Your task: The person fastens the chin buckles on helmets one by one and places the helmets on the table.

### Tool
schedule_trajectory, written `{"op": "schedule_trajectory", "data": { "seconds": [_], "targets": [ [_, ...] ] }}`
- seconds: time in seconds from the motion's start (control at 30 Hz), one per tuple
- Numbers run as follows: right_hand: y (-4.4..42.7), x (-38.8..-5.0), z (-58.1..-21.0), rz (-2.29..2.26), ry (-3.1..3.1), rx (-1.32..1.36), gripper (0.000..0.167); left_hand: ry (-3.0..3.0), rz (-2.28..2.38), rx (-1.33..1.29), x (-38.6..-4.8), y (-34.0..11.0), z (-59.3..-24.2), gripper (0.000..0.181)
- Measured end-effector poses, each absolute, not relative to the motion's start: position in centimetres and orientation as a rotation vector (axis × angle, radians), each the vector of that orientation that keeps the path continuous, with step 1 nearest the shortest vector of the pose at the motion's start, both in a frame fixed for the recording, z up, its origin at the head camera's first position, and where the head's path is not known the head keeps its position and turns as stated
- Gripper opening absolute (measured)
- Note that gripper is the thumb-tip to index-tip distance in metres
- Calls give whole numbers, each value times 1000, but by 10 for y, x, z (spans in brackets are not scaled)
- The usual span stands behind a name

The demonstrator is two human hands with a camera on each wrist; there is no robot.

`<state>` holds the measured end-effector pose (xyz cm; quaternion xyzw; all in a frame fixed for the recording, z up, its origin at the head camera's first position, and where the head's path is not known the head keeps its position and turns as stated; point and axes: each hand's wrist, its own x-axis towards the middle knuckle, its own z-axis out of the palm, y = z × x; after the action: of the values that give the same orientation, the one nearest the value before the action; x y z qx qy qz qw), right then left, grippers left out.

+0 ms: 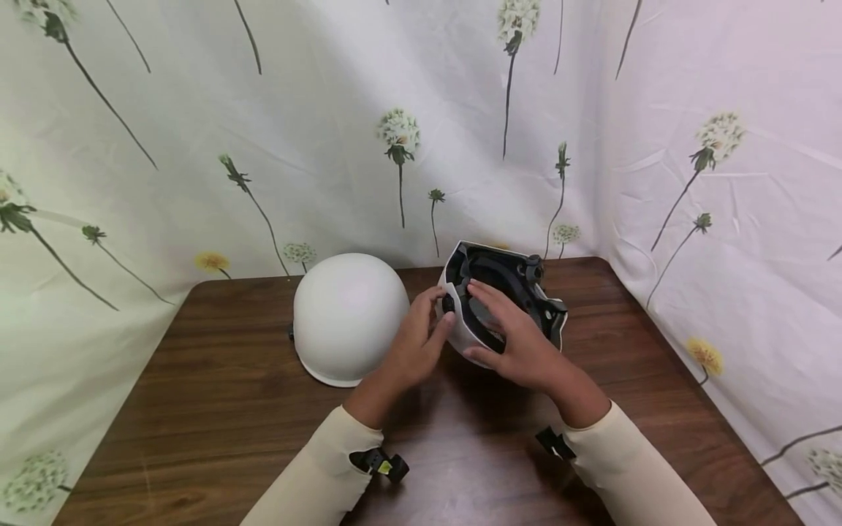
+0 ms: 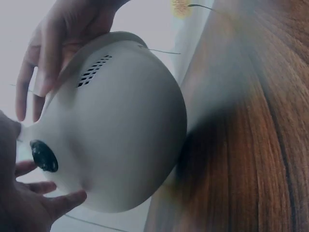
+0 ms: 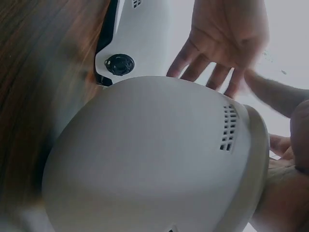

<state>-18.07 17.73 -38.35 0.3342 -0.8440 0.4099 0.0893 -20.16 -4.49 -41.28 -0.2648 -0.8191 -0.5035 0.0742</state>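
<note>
A white helmet (image 1: 470, 332) lies with its opening up, showing a black padded lining (image 1: 500, 270). My left hand (image 1: 417, 340) is at its left side, fingers and thumb spread beside a round black knob (image 2: 44, 155). Over the near rim reaches my right hand (image 1: 520, 343), its fingers extended above the opening and its thumb low by the outer shell. In the left wrist view both hands are partly cut off by the frame. A second white helmet (image 1: 349, 314) rests dome up to the left, apart from the hands.
Both helmets stand toward the back of a dark wooden table (image 1: 217, 394). Behind and beside it hangs a white cloth (image 1: 329, 146) printed with dandelions. A black strap piece (image 1: 381, 464) sits at the left sleeve, another (image 1: 555, 442) at the right.
</note>
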Motion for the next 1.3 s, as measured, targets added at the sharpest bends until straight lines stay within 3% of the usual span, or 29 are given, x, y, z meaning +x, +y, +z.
{"op": "schedule_trajectory", "data": {
  "seconds": [0.23, 0.8, 1.3],
  "targets": [
    [181, -180, -383, 1153, -2568, 960, 100, -2538, -1375, -710, -207, -43, -419, 77],
    [195, -184, -381, 1034, -2511, 864, 84, -2672, -1168, -612, -213, -36, -428, 77],
    [206, -186, -373, 991, -2471, 799, 77, -2618, -1005, -641, -224, -30, -403, 67]
  ]
}}
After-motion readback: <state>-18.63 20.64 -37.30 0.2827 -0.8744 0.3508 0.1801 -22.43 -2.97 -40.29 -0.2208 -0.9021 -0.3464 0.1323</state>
